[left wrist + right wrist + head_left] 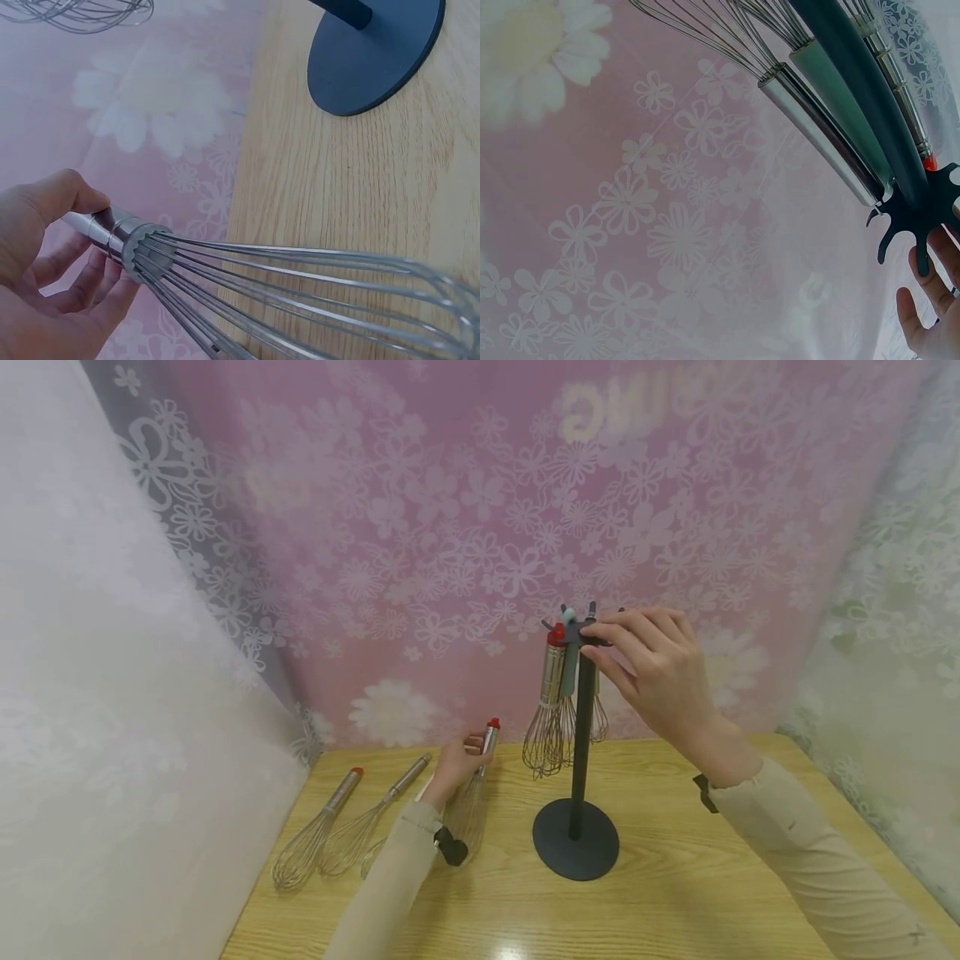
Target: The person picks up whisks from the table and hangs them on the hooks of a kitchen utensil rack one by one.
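Head view: left hand (454,763) round whisk (482,771), right hand (660,670) on stand (582,735).

Dressed in beige: the left sleeve (390,881) ends beside a chunky black wrist camera (452,847); the right sleeve (813,856), softly creased and bearing a few small dark marks, meets another black piece (706,794) at its cuff (738,782).
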